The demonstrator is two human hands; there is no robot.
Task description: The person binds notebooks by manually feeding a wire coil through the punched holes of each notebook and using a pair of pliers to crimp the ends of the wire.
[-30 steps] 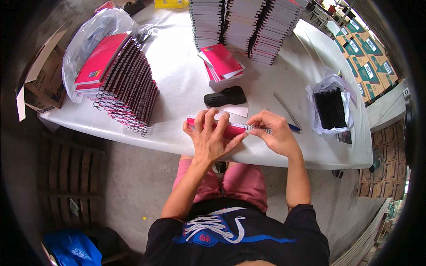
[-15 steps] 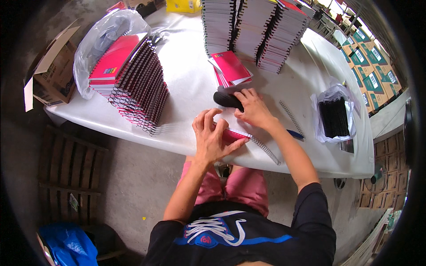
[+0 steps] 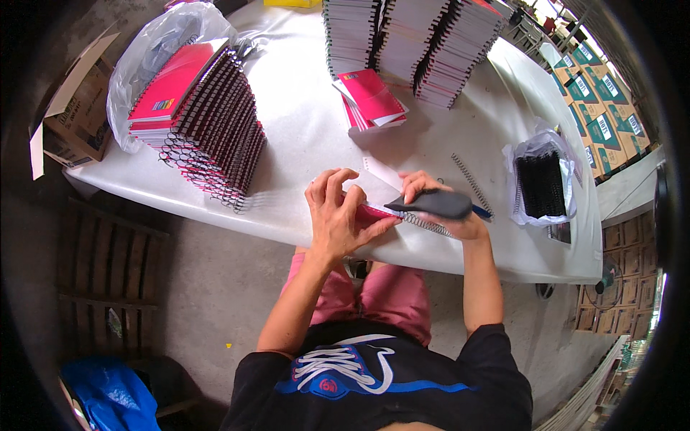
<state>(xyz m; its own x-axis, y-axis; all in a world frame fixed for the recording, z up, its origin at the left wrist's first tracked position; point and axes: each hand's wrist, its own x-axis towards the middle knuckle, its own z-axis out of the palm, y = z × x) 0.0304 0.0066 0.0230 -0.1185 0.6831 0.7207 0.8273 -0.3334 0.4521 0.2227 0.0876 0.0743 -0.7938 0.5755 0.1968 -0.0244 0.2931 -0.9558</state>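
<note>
On the white table, green cartons stack at far right; a clear bag wraps pink notebooks at left. Our left hand, fingers spread, presses the pink notebook at the near edge. Our right hand grips a dark tool.

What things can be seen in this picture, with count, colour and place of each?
white table: one, centre
pink spiral-bound notebook: one, near table edge, under left hand
black handheld tool: one, in right hand
slanted stack of pink spiral notebooks: one, table left
loose pink covers: a few, table middle
tall white notebook stacks: several, far edge
clear bag of black wire coils: one, table right
loose wire coil: one, beside right hand
brown cardboard box: one, floor left
left hand: pressing notebook
right hand: gripping tool
</note>
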